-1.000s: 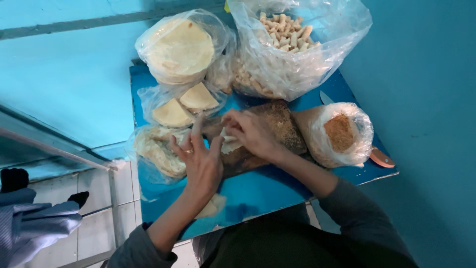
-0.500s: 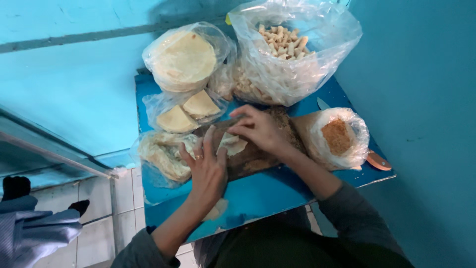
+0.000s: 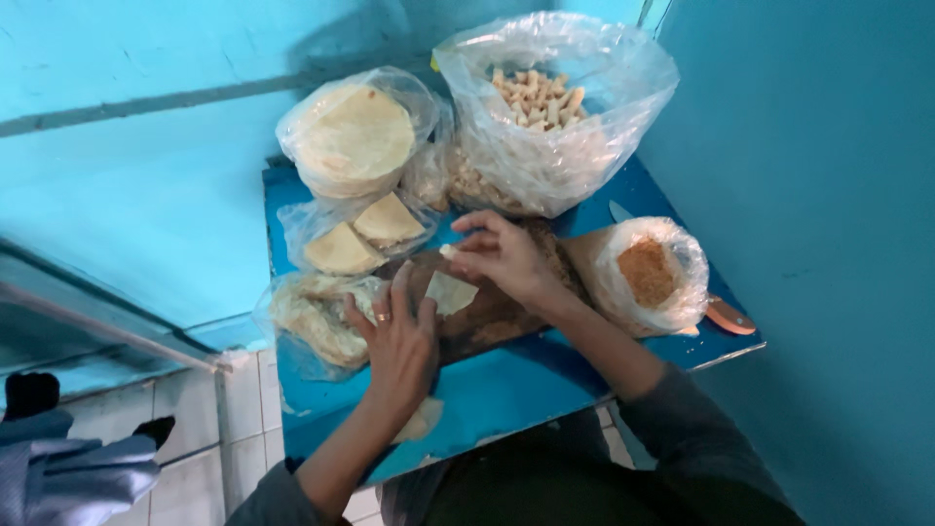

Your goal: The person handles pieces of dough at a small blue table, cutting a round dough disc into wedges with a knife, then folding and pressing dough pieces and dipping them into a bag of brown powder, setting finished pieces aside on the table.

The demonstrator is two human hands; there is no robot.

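Pale pastry wrapper (image 3: 450, 291) on brown board (image 3: 487, 317)
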